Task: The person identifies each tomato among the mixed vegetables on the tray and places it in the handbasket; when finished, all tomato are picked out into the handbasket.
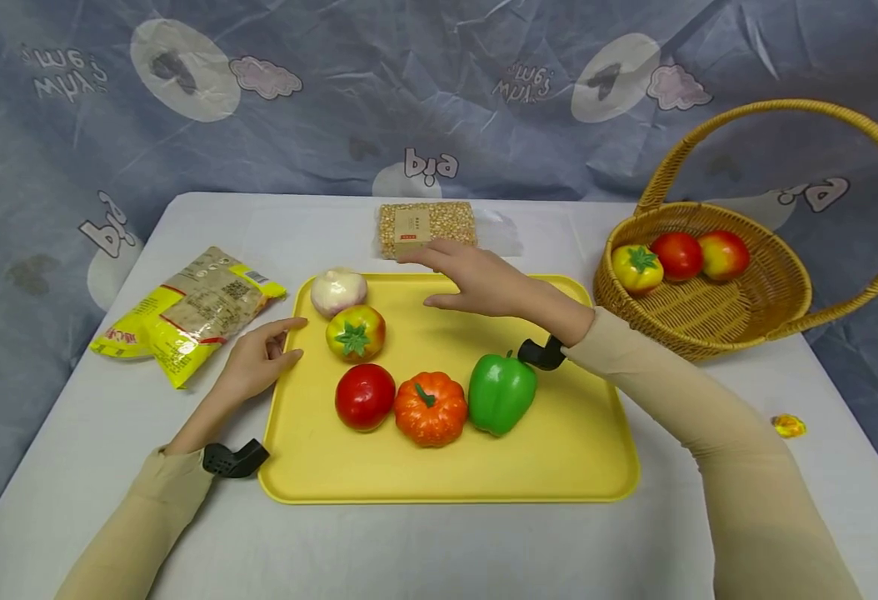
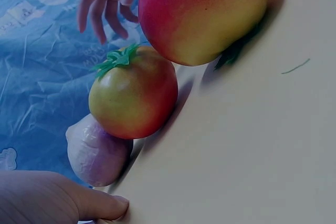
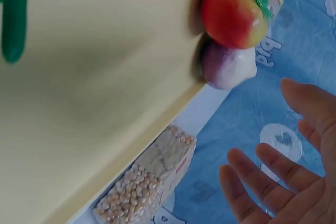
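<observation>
My left hand (image 1: 257, 360) is at the left rim of the yellow tray (image 1: 439, 477), thumb and forefinger apart with their tips over the rim. My right hand (image 1: 476, 279) hovers over the tray's back part, fingers spread and holding nothing. Near the left hand lie a white-and-purple garlic bulb (image 1: 338, 292) and a red-yellow tomato (image 1: 356, 333) with a green leafy top. In a row toward the front sit a red round fruit (image 1: 365, 397), an orange pumpkin (image 1: 431, 410) and a green bell pepper (image 1: 502, 395). The pepper stands below the right wrist.
A wicker basket (image 1: 791, 287) with a tall handle holds several red and yellow fruits at the right. Behind the tray lies a bag of corn kernels (image 1: 439, 223). A yellow packet (image 1: 199, 312) lies at the left, a small wrapped yellow piece (image 1: 789, 426) at the right.
</observation>
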Action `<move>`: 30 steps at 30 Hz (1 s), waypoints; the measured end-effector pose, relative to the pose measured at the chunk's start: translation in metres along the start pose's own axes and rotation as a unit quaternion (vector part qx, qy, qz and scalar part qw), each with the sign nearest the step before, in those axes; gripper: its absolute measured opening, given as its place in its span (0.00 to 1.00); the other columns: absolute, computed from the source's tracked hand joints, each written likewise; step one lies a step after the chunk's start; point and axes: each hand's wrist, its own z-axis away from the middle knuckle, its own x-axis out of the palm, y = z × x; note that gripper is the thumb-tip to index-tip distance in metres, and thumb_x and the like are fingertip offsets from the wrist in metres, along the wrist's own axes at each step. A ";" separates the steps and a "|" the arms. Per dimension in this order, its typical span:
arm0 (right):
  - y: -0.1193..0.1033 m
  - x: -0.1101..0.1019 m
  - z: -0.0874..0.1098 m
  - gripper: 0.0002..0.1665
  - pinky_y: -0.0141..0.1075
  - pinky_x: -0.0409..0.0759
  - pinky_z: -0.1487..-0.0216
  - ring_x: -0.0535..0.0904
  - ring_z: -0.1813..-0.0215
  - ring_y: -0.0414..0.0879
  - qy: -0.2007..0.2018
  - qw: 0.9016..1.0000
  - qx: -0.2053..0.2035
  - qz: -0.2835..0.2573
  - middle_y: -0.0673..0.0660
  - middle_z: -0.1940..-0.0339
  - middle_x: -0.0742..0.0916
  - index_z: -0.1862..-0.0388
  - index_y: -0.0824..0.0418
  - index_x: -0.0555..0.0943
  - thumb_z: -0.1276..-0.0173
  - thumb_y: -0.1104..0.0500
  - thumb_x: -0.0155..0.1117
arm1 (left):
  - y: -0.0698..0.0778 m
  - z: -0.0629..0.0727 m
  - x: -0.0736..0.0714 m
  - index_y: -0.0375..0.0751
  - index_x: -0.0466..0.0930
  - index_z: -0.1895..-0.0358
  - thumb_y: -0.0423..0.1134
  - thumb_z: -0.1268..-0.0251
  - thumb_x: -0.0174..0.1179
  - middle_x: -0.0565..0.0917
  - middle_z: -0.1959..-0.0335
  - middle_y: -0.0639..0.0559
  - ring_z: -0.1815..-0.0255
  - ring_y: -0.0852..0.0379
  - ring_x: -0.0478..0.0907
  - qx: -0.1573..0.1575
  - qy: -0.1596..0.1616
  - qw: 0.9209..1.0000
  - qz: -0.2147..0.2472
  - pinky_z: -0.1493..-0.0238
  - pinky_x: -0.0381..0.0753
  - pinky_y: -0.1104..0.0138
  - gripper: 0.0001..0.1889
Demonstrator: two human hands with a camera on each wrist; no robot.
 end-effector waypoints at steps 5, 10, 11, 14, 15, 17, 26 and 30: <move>-0.009 0.007 -0.015 0.34 0.48 0.68 0.33 0.68 0.31 0.53 -0.018 0.999 -0.040 0.010 0.56 0.32 0.72 0.32 0.50 0.67 0.37 0.52 0.64 | -0.001 0.000 -0.001 0.38 0.74 0.41 0.33 0.40 0.60 0.69 0.75 0.47 0.80 0.63 0.63 0.002 0.001 1.000 0.004 0.77 0.62 0.72 0.21; -0.013 0.016 -0.028 0.33 0.44 0.70 0.35 0.71 0.37 0.50 -0.040 0.995 -0.092 -0.004 0.55 0.39 0.77 0.33 0.51 0.68 0.38 0.54 0.64 | -0.001 0.000 -0.001 0.38 0.74 0.41 0.32 0.40 0.60 0.69 0.75 0.47 0.80 0.63 0.63 0.004 0.001 1.000 0.008 0.77 0.62 0.72 0.22; -0.013 0.018 -0.031 0.33 0.43 0.70 0.36 0.72 0.38 0.49 -0.046 0.994 -0.101 -0.011 0.55 0.40 0.77 0.34 0.52 0.68 0.38 0.55 0.65 | -0.001 0.000 -0.001 0.38 0.74 0.42 0.32 0.41 0.60 0.69 0.75 0.48 0.80 0.63 0.63 0.004 0.002 1.000 0.007 0.77 0.62 0.72 0.22; -0.013 0.024 -0.038 0.32 0.40 0.71 0.37 0.72 0.38 0.47 -0.067 0.990 -0.120 -0.037 0.54 0.40 0.78 0.34 0.53 0.69 0.38 0.57 0.65 | -0.002 0.000 0.000 0.38 0.75 0.42 0.32 0.41 0.60 0.69 0.75 0.48 0.79 0.63 0.63 0.005 0.005 1.000 0.006 0.77 0.62 0.72 0.22; -0.013 0.026 -0.040 0.32 0.40 0.71 0.37 0.72 0.39 0.47 -0.074 0.988 -0.126 -0.046 0.54 0.40 0.78 0.35 0.53 0.69 0.38 0.57 0.65 | -0.002 0.000 0.001 0.38 0.75 0.42 0.32 0.41 0.60 0.69 0.75 0.48 0.80 0.63 0.63 0.006 0.006 1.000 0.006 0.77 0.62 0.72 0.21; -0.014 0.030 -0.044 0.32 0.39 0.72 0.38 0.73 0.39 0.47 -0.087 0.984 -0.139 -0.063 0.54 0.40 0.77 0.35 0.52 0.69 0.38 0.58 0.65 | -0.002 0.001 0.001 0.38 0.75 0.42 0.32 0.41 0.60 0.69 0.74 0.48 0.80 0.63 0.64 0.007 0.008 1.000 0.008 0.77 0.63 0.72 0.21; -0.022 0.039 -0.054 0.35 0.36 0.74 0.42 0.72 0.43 0.42 -0.125 0.977 -0.165 -0.048 0.51 0.36 0.74 0.32 0.48 0.67 0.38 0.53 0.66 | -0.002 0.001 0.000 0.38 0.74 0.40 0.32 0.40 0.59 0.69 0.73 0.47 0.80 0.62 0.64 0.003 -0.002 1.000 0.006 0.78 0.63 0.72 0.22; -0.024 0.041 -0.057 0.36 0.37 0.72 0.39 0.70 0.36 0.43 -0.147 0.975 -0.169 -0.009 0.51 0.33 0.72 0.32 0.44 0.67 0.39 0.54 0.66 | -0.002 0.000 0.000 0.38 0.74 0.40 0.32 0.40 0.59 0.69 0.74 0.47 0.80 0.62 0.64 0.005 0.000 1.000 0.007 0.78 0.63 0.72 0.22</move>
